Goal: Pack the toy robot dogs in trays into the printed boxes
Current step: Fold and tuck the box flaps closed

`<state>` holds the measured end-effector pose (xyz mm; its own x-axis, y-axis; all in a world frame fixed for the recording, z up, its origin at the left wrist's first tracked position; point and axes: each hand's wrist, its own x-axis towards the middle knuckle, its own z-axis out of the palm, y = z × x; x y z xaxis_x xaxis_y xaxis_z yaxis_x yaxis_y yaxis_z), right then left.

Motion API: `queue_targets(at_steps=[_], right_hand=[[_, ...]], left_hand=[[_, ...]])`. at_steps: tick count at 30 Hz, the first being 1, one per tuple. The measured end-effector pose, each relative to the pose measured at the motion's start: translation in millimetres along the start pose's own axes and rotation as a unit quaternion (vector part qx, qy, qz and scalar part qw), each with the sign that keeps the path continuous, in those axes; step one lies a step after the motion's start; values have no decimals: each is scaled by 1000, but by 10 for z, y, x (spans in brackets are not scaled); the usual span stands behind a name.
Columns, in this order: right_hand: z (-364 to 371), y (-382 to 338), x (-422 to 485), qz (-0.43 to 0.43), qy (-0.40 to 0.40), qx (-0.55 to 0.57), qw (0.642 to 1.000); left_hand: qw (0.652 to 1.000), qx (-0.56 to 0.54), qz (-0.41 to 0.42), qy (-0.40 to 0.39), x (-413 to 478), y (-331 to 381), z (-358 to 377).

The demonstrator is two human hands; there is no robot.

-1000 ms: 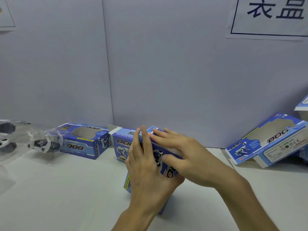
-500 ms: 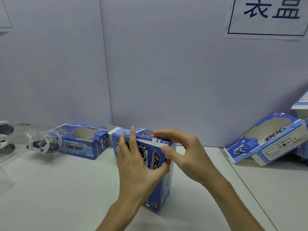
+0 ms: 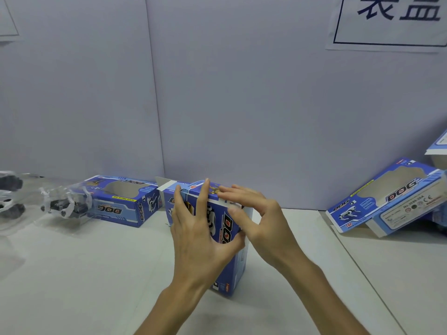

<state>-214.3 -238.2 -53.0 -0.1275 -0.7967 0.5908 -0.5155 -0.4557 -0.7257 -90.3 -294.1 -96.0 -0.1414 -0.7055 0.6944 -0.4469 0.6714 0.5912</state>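
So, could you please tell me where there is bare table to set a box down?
Widest bare table: near-left, before the lying box and toy dogs. A narrower patch sits between the right hand and the tilted box. The back edge is crowded.

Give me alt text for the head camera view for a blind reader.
A person's left hand grips a blue printed box standing on end on a white table while the right hand pinches its top flap. A second box lies back left beside a toy dog in clear plastic; a third box leans at right.
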Motion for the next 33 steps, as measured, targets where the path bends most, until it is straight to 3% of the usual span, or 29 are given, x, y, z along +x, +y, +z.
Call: queue_targets(at_steps=[3,11,19,23,27,33], right_hand=[[-21,49,-27,-27,6,-50,998],[-60,70,-10,-38,-7,-45,998],[-2,25,22,31,60,87,994],[109,45,-13,-19,102,32,994],[62,111,-52,-71,56,-28,996],[122,33,-3,-3,91,43,995]], left_hand=[[999,-40,1,13,38,-60,-33],[996,-39,59,50,-18,-92,-39],[990,-80,77,82,-99,-16,49],[988,-89,79,98,-105,-31,46],[987,-101,78,96,-111,-27,45],[988,-120,60,73,-87,51,28]])
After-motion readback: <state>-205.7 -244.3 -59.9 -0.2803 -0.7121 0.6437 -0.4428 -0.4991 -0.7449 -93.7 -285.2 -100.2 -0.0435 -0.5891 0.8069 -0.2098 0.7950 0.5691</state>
